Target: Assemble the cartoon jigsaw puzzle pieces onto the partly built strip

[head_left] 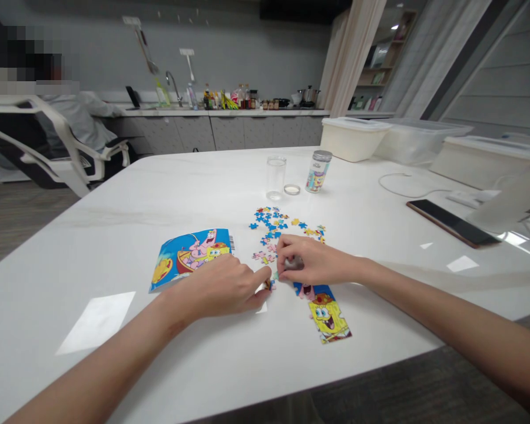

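Observation:
My left hand (229, 285) is closed in a pinch, with a small jigsaw puzzle piece (267, 284) at its thumb and fingertips. Just to the right, my right hand (307, 259) has thumb and fingers pressed together; whatever lies between them is hidden. Beyond the hands spreads a heap of loose puzzle pieces (271, 224), blue, pink and yellow. A partly joined puzzle (329, 318) with a yellow cartoon face lies below my right hand, which covers some of it. The picture sheet (194, 253), blue with cartoon figures, lies left, partly behind my left hand.
Behind the pieces stand a clear jar (275, 176), a metal lid (292, 189) and a printed canister (318, 171). A phone (450, 222), a cable (406, 191) and storage bins (355, 138) occupy the table's right side. A person (82, 115) sits at the far left.

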A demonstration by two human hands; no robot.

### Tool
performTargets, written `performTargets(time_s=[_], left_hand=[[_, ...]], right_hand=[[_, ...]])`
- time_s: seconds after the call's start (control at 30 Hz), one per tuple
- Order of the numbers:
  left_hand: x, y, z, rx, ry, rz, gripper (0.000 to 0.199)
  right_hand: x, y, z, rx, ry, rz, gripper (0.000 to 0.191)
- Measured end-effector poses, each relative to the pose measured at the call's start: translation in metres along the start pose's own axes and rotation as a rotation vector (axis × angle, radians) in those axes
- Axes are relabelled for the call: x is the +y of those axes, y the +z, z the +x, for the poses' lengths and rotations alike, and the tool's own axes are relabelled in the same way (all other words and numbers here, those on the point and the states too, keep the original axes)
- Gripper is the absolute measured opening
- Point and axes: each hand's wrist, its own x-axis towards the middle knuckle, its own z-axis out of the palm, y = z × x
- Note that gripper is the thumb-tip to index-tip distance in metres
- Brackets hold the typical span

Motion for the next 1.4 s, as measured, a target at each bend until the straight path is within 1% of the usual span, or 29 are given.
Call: performTargets(time_s=[0.1,0.23,0.37,0.5,0.6,0.73,0.87,0.97,1.1,1.3,1.4], left_hand=[[-0.0001,0.0009,0.0002,0.002,-0.002,0.004,0.029],[0.0005,-0.0007,0.0007,-0.043,-0.007,-0.012,0.027],[0.0008,-0.003,0.0005,-0.078,-0.01,-0.012,0.024],[0.0008,-0.0046,0.001,-0.104,-0.019,0.013,0.027],[0.0011,-0.005,0.0018,-0.106,-0.001,0.025,0.029],[0.001,-0.005,0.0026,-0.101,0.011,0.014,0.024],[0.0006,-0.0055,0.0021,-0.095,0.0,0.007,0.019],[0.0006,-0.0063,0.0011,-0.081,0.008,0.031,0.021],[0.0004,-0.006,-0.0003,-0.067,0.012,0.044,0.025],[0.0004,-0.0062,-0.0001,-0.094,-0.01,0.002,0.025],[0.0007,-0.009,-0.0007,-0.123,-0.002,-0.061,0.026]], right_hand=[[0.001,-0.0005,0.0002,-0.01,-0.021,0.031,0.005],[0.0016,-0.0018,0.0001,-0.037,-0.022,0.079,0.005],[0.0027,-0.0021,-0.0006,-0.036,-0.032,0.1,0.007],[0.0041,-0.0016,-0.0012,-0.036,-0.058,0.113,0.007],[0.0039,-0.0013,-0.0009,-0.026,-0.072,0.129,0.006],[0.0018,-0.0009,0.0004,-0.02,-0.07,0.157,0.007],[0.0018,-0.0004,0.0012,0.01,-0.073,0.117,0.01],[0.0029,-0.0001,0.0008,0.007,-0.086,0.104,0.011],[0.0018,-0.0006,0.0,-0.001,-0.066,0.086,0.011],[0.0,-0.0016,-0.0004,-0.024,-0.035,0.113,0.009],[0.0004,-0.0015,-0.0002,-0.015,-0.061,0.096,0.01]])
